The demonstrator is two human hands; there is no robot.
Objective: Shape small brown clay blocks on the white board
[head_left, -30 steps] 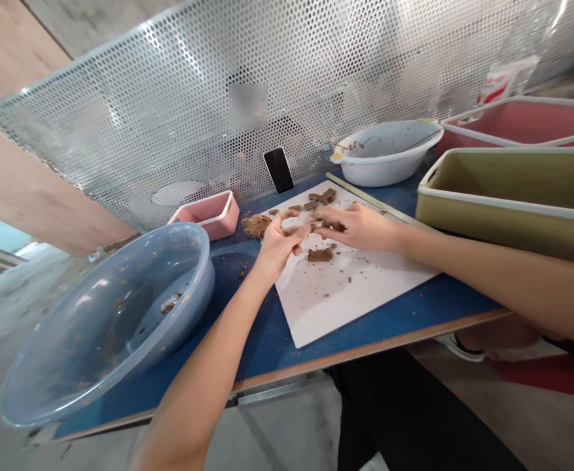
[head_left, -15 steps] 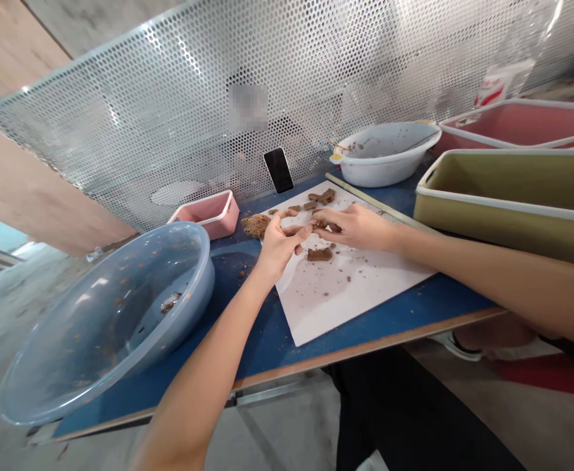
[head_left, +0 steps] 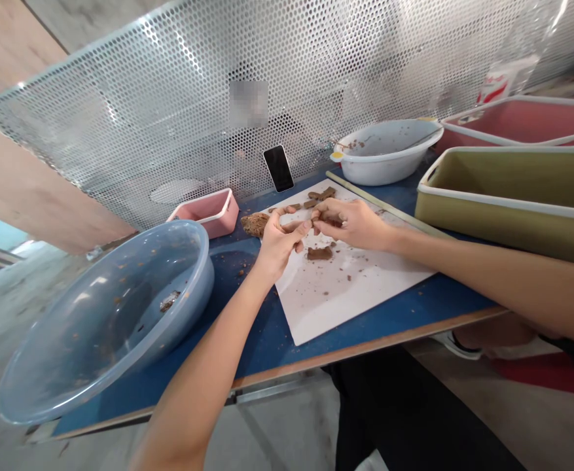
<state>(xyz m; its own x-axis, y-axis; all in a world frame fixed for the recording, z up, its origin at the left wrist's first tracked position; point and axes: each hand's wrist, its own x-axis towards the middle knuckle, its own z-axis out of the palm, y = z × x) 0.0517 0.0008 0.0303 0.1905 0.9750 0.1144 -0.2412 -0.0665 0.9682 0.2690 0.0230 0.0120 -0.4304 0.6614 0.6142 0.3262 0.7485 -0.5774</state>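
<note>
Left hand (head_left: 279, 242) and right hand (head_left: 353, 222) meet fingertip to fingertip, both narrowed to a pinch on a small clay bit (head_left: 330, 221), held just above the far half of the white board (head_left: 345, 294). Right under the hands, on the board, lies one flat brown piece (head_left: 319, 253), with crumbs scattered around it. At the board's far edge sit a few more shaped pieces (head_left: 322, 195), so some of the work looks done. Off the board's left corner rests a rough clay lump (head_left: 256, 224), which looks unworked; plenty seems left. Left of the board stands a pink box (head_left: 208, 210), and further left a big blue basin (head_left: 71, 314). A stick (head_left: 385, 206) lies along the board's right side, on the blue tabletop (head_left: 247, 340).
</note>
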